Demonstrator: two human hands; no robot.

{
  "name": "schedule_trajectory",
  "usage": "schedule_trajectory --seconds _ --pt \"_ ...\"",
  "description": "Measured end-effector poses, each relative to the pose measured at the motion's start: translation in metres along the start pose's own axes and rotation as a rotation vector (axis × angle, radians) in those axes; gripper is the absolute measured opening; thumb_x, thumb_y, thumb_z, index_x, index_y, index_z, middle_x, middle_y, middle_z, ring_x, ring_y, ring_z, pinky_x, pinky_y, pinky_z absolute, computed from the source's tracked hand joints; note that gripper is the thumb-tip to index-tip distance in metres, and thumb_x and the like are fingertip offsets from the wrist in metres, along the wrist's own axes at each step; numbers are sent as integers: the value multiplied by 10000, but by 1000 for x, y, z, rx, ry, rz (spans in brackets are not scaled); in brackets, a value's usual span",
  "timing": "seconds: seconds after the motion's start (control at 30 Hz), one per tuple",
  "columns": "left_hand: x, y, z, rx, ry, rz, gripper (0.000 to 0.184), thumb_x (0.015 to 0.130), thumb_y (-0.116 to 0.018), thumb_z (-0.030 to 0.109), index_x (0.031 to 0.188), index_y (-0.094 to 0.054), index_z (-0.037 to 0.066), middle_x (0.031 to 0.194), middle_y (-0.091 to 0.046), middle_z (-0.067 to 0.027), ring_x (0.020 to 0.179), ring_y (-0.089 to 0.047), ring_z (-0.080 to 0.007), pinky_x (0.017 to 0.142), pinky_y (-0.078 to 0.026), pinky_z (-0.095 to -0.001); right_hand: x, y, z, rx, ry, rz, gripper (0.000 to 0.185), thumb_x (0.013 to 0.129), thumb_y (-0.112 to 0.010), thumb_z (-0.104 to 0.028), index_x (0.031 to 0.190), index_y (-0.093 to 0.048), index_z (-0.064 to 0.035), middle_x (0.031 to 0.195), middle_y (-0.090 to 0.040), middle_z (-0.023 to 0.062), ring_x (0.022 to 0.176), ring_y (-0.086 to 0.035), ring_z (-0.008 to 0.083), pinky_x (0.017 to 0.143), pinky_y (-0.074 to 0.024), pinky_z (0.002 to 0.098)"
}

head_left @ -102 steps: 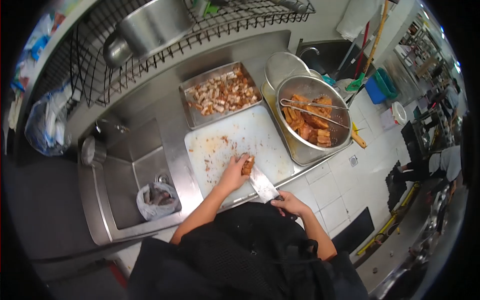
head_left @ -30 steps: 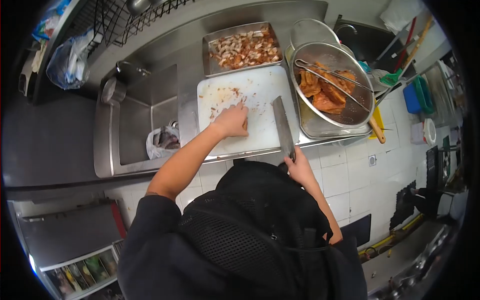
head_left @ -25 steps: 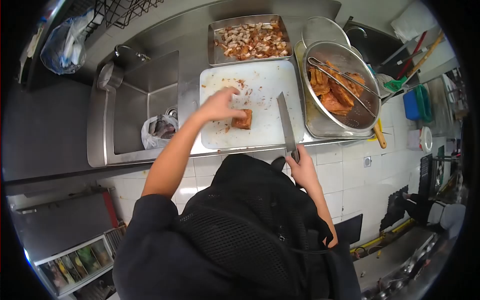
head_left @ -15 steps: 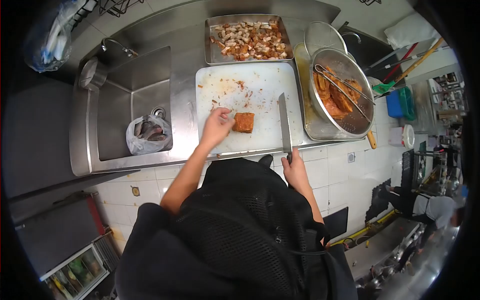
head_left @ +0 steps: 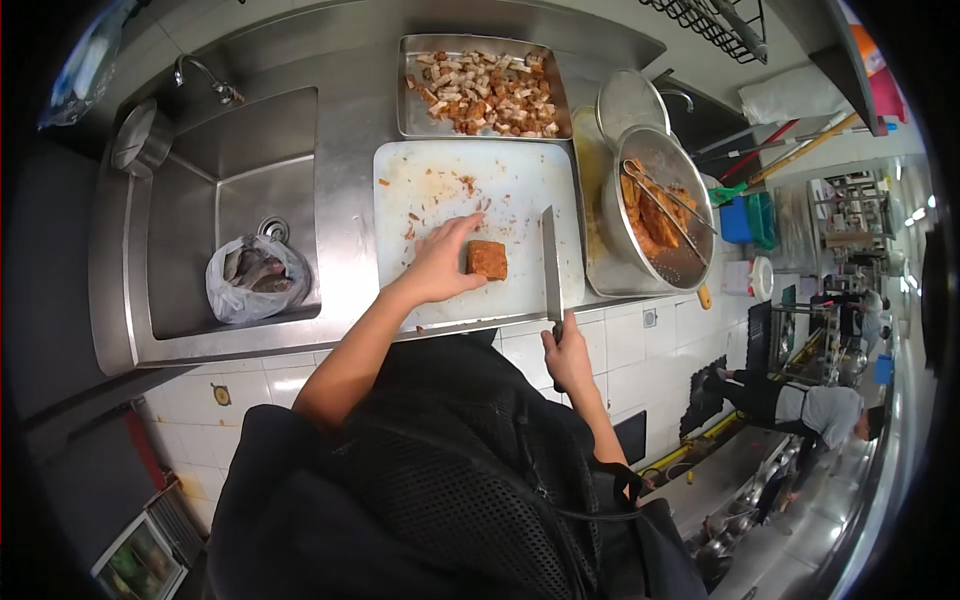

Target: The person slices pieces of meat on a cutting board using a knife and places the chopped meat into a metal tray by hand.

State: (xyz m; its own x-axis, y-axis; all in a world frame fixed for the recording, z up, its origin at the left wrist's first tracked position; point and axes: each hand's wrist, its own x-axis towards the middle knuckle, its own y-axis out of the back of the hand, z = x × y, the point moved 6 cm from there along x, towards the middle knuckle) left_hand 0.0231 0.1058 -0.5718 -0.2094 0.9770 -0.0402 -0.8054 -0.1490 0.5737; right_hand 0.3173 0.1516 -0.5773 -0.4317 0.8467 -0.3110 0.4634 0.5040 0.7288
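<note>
A browned block of roast meat [head_left: 487, 260] lies on the white cutting board [head_left: 400, 165], with crumbs scattered beyond it. My left hand [head_left: 443, 265] is spread at the block's left side, thumb and fingers apart; whether it touches the meat I cannot tell. My right hand [head_left: 570, 358] is wrapped round the handle of a long knife [head_left: 552, 265], whose blade lies over the board's right side, pointing away from me. Behind the board, a metal tray [head_left: 403, 112] holds many chopped meat pieces [head_left: 490, 95].
At right, a steel colander [head_left: 692, 262] holds larger meat pieces [head_left: 655, 215] and tongs [head_left: 672, 222]. A sink [head_left: 185, 260] at left contains a plastic bag of fish [head_left: 258, 280] and a metal pot [head_left: 143, 140]. Another person [head_left: 825, 412] stands farther off at right.
My left hand has opened wider and come closer around the meat's left side. The knife stays in my right hand. The whole view has shifted, showing more of the kitchen at right.
</note>
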Motion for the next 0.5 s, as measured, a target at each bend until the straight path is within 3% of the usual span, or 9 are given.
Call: schedule_trajectory --seconds 0.17,0.23,0.33,0.4,0.43,0.47,0.5 --pt "1 6 -13 -141 22 12 953 747 -902 414 1549 -483 115 1452 -524 -197 1378 -509 -400 1118 -440 -503 -1 -3 3 -14 -10 -13 381 960 -672 -92 1268 -490 38 841 -681 290 841 -670 515 725 -519 560" --pt "-1 1 5 29 111 12 942 754 -892 508 1510 -529 79 1401 -554 -213 1328 -546 -422 1082 -480 -483 3 -7 10 -4 -19 -23 397 955 -682 -120 1271 -499 35 902 -694 297 884 -678 507 756 -530 563" --pt "10 -24 22 224 147 -5 979 771 -835 639 1476 -554 21 1341 -580 -279 1210 -623 -479 999 -526 -540 6 -12 25 -65 -90 -76 552 967 -670 -217 1434 -494 20 1078 -698 319 999 -679 493 855 -542 568" --pt "23 -29 35 303 153 -61 944 784 -781 722 1365 -627 -6 1287 -589 -317 1132 -649 -505 949 -544 -542 7 -16 30 -13 -24 -17 421 973 -630 -192 1322 -511 11 1014 -704 317 973 -687 499 820 -539 586" --pt "32 -30 39 368 177 -97 739 839 -775 587 1295 -666 16 1289 -596 -293 1187 -627 -475 961 -527 -575 5 -12 24 49 28 29 371 971 -625 -179 1271 -499 0 955 -698 325 936 -685 517 798 -534 603" --pt "42 -33 46 371 131 -106 739 839 -775 587 1295 -666 16 1289 -596 -293 1187 -627 -475 961 -527 -575 7 -16 31 77 39 34 363 969 -628 -155 1268 -482 -8 935 -697 325 919 -676 531 802 -527 611" --pt "47 -37 48 467 67 -174 621 840 -763 444 1297 -668 34 1295 -603 -264 1216 -609 -449 977 -511 -589 6 -14 32 106 35 32 364 971 -635 -151 1266 -476 -10 942 -700 321 931 -674 532 808 -526 609"
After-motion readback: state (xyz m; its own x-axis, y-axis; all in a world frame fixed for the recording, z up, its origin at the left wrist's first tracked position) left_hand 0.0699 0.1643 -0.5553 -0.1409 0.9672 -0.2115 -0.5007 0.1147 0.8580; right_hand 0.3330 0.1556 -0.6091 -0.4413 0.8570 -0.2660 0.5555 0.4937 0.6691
